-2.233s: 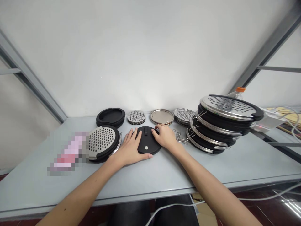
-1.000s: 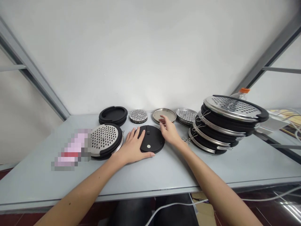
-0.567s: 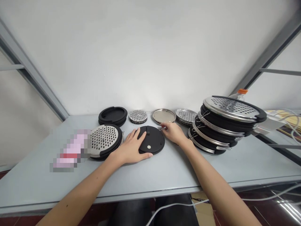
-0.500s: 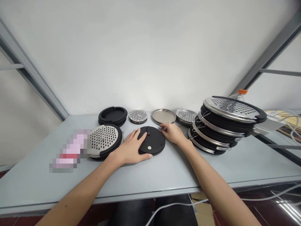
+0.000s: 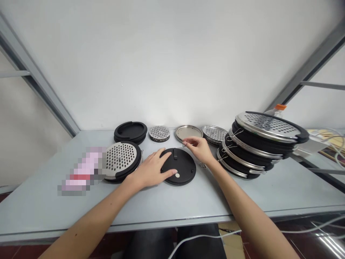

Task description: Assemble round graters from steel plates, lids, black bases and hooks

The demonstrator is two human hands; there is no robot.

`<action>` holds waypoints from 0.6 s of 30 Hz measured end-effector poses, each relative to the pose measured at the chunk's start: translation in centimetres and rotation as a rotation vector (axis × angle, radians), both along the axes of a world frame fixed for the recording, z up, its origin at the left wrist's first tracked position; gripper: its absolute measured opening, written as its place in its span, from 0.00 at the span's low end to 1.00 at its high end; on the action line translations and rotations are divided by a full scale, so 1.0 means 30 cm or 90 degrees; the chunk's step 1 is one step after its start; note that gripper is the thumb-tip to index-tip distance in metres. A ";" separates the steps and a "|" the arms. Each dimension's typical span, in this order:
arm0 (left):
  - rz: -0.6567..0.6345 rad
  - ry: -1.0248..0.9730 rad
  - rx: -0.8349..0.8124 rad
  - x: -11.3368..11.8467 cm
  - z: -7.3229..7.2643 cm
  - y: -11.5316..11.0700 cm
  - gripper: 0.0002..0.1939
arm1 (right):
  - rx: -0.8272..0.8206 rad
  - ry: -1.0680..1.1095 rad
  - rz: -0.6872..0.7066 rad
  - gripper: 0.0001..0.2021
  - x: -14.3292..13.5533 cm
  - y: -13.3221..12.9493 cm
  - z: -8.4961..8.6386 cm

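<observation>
A black round disc (image 5: 180,172) lies flat on the table, with a short raised tab near its far edge and a pale round sticker. Spread over its left side, my left hand (image 5: 151,169) has its fingers apart. My right hand (image 5: 199,149) is above the disc's far right edge, thumb and forefinger pinched on a small metal wire clip (image 5: 184,145). More wire pieces (image 5: 202,165) lie below that hand, partly hidden. Left of my left hand rests a black-rimmed disc with a perforated metal face (image 5: 121,158).
A tall stack of perforated discs (image 5: 258,144) leans at the right. Along the wall are black rings (image 5: 130,131), small perforated plates (image 5: 159,133), a plain metal plate (image 5: 189,132) and larger perforated plates (image 5: 215,133). A blurred pink item (image 5: 84,167) lies left; an orange-capped bottle (image 5: 279,107) stands behind.
The black disc has shifted right and slightly toward me. My left hand's fingers have slid toward its left edge, and my right hand has risen a little with the wire clip.
</observation>
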State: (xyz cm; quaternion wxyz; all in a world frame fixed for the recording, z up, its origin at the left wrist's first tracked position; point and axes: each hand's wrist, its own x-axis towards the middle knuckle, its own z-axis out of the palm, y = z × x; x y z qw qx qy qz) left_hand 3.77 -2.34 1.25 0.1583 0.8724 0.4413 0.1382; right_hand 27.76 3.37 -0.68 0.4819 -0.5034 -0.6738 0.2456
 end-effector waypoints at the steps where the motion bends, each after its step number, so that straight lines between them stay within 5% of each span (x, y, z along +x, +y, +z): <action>1: 0.014 -0.019 0.018 0.005 -0.006 0.004 0.33 | -0.018 0.050 0.017 0.13 -0.007 -0.003 0.004; 6: 0.052 -0.110 0.110 0.030 -0.034 0.021 0.23 | -0.134 0.257 0.162 0.14 -0.058 -0.032 0.023; 11: 0.052 -0.179 0.160 0.043 -0.051 0.031 0.15 | -0.178 0.284 0.282 0.12 -0.106 -0.063 0.028; 18: 0.044 -0.263 0.156 0.044 -0.056 0.044 0.07 | -0.138 0.272 0.290 0.11 -0.122 -0.073 0.033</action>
